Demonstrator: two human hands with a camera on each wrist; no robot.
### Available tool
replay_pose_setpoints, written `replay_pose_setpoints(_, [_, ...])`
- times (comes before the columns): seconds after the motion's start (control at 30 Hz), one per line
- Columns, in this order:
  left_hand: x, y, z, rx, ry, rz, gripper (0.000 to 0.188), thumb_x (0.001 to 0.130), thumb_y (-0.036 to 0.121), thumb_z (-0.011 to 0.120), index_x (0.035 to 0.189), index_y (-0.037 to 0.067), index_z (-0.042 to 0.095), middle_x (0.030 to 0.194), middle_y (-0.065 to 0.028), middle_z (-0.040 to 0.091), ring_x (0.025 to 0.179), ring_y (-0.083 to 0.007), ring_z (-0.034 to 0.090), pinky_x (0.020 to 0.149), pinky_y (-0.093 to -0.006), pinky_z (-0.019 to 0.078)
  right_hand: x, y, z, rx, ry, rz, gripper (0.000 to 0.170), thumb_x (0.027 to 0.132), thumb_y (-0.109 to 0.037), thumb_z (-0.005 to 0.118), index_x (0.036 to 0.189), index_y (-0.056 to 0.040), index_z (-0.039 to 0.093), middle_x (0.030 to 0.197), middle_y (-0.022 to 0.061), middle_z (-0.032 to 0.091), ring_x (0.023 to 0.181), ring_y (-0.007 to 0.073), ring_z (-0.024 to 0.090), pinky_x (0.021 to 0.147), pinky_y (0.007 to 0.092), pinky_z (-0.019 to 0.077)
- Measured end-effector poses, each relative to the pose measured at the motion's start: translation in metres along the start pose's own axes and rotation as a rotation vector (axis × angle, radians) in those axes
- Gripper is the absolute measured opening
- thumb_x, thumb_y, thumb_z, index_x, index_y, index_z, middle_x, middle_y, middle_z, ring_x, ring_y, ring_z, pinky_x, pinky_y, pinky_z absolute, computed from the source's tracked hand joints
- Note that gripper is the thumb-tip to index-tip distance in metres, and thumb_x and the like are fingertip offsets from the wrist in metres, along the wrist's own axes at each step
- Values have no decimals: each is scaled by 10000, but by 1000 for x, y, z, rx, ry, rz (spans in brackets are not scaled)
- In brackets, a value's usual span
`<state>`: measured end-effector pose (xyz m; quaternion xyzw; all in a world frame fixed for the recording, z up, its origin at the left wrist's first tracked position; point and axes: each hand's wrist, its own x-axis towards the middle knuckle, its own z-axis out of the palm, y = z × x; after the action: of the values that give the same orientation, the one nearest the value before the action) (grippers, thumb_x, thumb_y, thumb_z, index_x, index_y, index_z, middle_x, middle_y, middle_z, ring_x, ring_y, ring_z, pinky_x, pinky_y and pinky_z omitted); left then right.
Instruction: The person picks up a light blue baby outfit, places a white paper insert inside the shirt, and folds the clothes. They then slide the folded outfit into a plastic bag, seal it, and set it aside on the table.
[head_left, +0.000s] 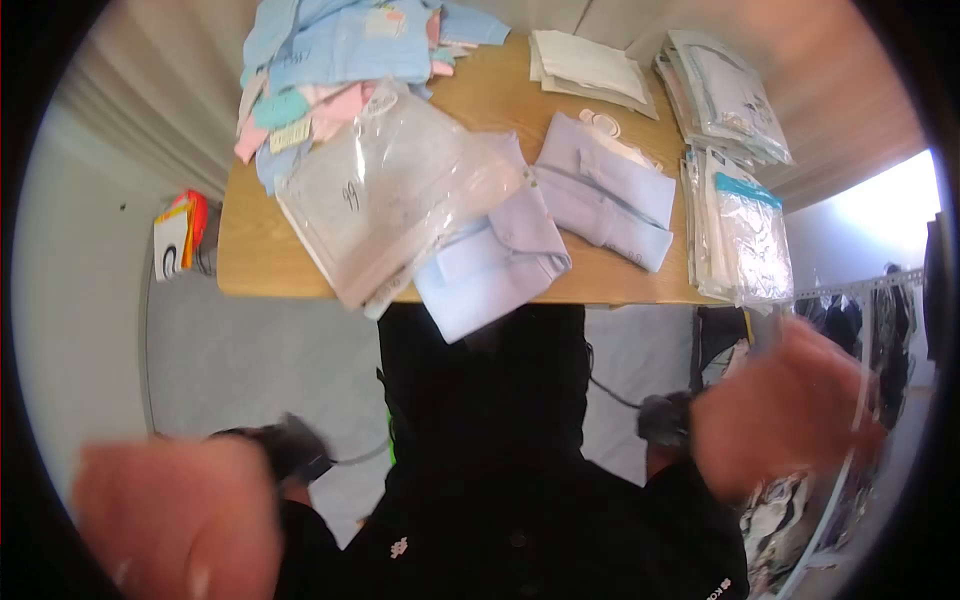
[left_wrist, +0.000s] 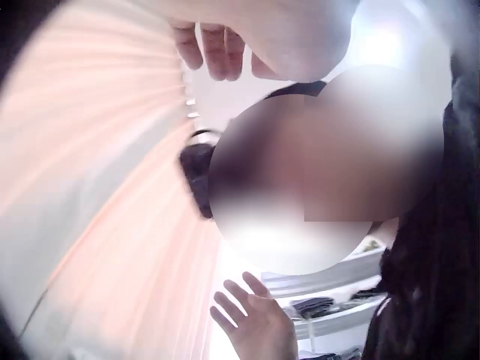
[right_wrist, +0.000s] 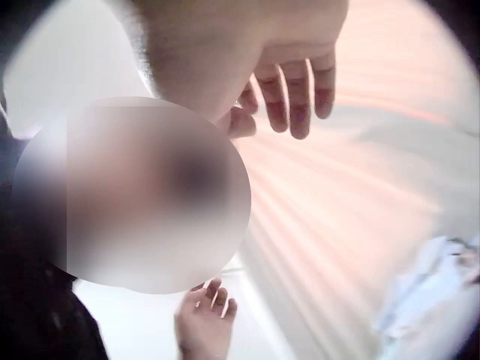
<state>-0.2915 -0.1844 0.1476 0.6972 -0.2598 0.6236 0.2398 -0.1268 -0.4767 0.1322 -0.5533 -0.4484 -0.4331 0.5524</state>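
Both hands are raised away from the table, blurred in the head view: the left hand [head_left: 180,515] at the lower left, the right hand [head_left: 785,405] at the right. Neither touches anything. In the left wrist view the left hand [left_wrist: 262,34] has loosely extended fingers; in the right wrist view the right hand [right_wrist: 277,67] hangs its fingers apart. On the table [head_left: 270,260] a clear plastic bag [head_left: 370,190] marked 99 lies partly over a folded lavender garment [head_left: 495,270], which overhangs the front edge. Beside it rests another folded lavender garment [head_left: 605,195].
Blue and pink garments [head_left: 350,50] are heaped at the table's back left. White folded cloths [head_left: 590,70] lie at the back, and packaged items [head_left: 725,100] with more clear packets [head_left: 745,235] at the right. A rack [head_left: 870,290] of hanging things stands at the far right.
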Motion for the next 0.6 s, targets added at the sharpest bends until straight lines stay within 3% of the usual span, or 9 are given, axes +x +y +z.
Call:
replay_pose_setpoints(0.07, [-65,-31,19,86,-48,-481,278,881,86,640,1139,36,549,1187,-184,569,1123,-326,546,988,-460,422,-58,16,12,-73,-129,459,335,842,-84,658,1145,25,568,1078,202,647,1001,320,635,928,420,502])
replay_pose_setpoints(0.1, [-102,-50,30,112,-126,-686,279,880,81,644,1138,38,549,1187,-183,569,1124,-324,546,988,-458,422,-86,30,10,-216,-344,643,436,829,-33,636,1250,11,530,1162,160,619,1113,275,585,996,390,439])
replay_pose_setpoints(0.13, [-137,-68,42,114,-209,-810,412,813,62,722,1186,31,550,1242,-175,552,1187,-318,517,1050,-446,375,-115,42,15,-202,-393,869,483,812,8,639,1279,5,516,1198,136,604,1132,253,573,1001,364,430])
replay_pose_setpoints(0.2, [-173,-79,53,160,-443,-929,515,776,129,770,1228,25,546,1303,-185,525,1228,-334,500,1083,-476,342,-159,57,22,-109,-406,1132,479,878,-29,637,1329,-17,474,1244,110,573,1173,222,556,1029,375,422])
replay_pose_setpoints(0.3, [-202,-84,60,265,-761,-683,633,723,142,798,1280,16,525,1318,-177,529,1250,-354,485,1102,-459,329,-181,73,37,-201,-469,957,518,838,-48,683,1307,25,475,1209,176,589,1146,275,564,986,379,443])
replay_pose_setpoints(0.43, [-234,-95,61,204,-592,-766,473,816,111,736,1246,14,562,1290,-169,562,1235,-376,504,1121,-512,308,-194,98,53,-212,-436,1130,588,852,-112,711,1345,45,431,1164,187,610,993,269,632,853,356,510])
replay_pose_setpoints(0.53, [-242,-94,67,184,-433,-878,312,866,85,690,1159,4,617,1207,-153,616,1171,-361,554,1114,-488,324,-190,99,58,-129,-487,1351,616,855,-140,724,1354,56,419,1039,161,654,833,232,656,732,332,535])
replay_pose_setpoints(0.6, [-242,-92,68,220,-452,-860,237,878,76,680,1099,-3,644,1176,-149,631,1132,-337,581,1073,-444,375,-199,94,59,-6,-512,1412,612,864,-151,724,1353,58,421,929,133,673,717,193,651,653,313,535])
